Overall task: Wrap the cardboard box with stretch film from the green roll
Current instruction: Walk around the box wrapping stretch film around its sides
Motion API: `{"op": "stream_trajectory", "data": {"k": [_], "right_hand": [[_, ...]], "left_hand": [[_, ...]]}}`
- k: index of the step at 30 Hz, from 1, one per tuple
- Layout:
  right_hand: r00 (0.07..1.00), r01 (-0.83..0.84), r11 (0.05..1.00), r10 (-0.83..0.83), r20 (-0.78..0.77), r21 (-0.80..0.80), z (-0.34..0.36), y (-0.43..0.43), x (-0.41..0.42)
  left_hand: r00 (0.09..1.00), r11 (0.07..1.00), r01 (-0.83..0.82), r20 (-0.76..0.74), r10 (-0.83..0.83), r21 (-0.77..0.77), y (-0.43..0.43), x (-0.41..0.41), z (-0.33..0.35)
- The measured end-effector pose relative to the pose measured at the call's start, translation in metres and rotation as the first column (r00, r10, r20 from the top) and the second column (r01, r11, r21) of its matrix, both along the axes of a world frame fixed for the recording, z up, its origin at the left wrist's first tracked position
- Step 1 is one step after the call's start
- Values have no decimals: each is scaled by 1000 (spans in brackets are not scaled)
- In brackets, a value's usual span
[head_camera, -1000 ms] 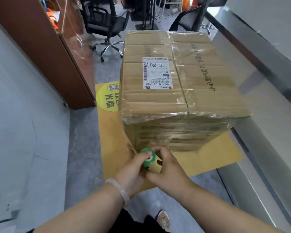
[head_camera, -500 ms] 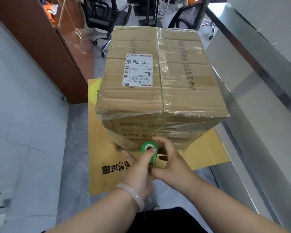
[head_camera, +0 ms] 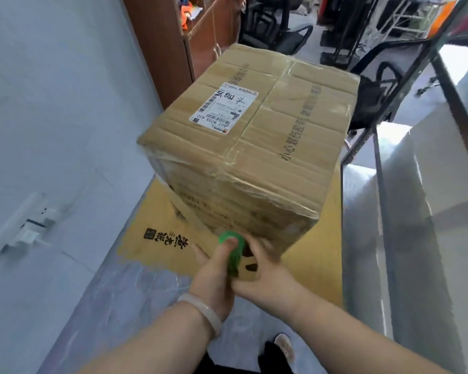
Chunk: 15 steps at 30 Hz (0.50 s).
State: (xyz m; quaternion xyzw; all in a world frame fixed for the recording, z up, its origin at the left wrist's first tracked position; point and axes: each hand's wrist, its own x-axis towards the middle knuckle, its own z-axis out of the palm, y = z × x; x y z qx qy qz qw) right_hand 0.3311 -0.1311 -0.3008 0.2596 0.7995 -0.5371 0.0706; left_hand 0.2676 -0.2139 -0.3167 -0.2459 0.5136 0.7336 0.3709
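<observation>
The cardboard box point(head_camera: 254, 147) sits in the middle, on a yellow mat point(head_camera: 157, 220) on the floor point(head_camera: 135, 292). Shiny stretch film point(head_camera: 241, 209) lies tight over its near side and top edge. A white label point(head_camera: 223, 107) with black marks is stuck on top, on the left half.

The green roll point(head_camera: 231, 247) is low down, right against the near side of the box, close to the bottom edge. Both hands hold it. The left hand point(head_camera: 214, 273) has its grip closed round the roll, with the thumb tip pressed on the roll's top end. The right hand point(head_camera: 266, 271) has its grip curled round the roll from the right, with its fingers next to the box. The two hands touch each other just below the roll.

A pale bracelet point(head_camera: 203, 311) is on the left wrist. A brown cabinet point(head_camera: 168, 49) stands at the far left. Black chairs point(head_camera: 276, 31) stand far behind the box. A shoe point(head_camera: 283, 346) shows at the near edge.
</observation>
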Motion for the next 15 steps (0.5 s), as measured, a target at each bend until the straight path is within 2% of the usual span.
{"op": "stream_trajectory", "data": {"k": [5,7,12,15], "right_hand": [[999,-19,995,14,-46,-96,-4,14,31],[996,-32,996,26,-79,-81,-5,16,44],[997,-25,1000,27,-78,18,-10,31,65],[999,36,999,-37,-35,-23,-9,38,80]], "left_hand": [[995,996,-89,-40,89,1,10,32,11],[994,995,-97,-43,96,-17,13,42,10],[999,998,-38,17,38,58,19,64,2],[999,995,19,39,-23,96,23,74,-2]]}}
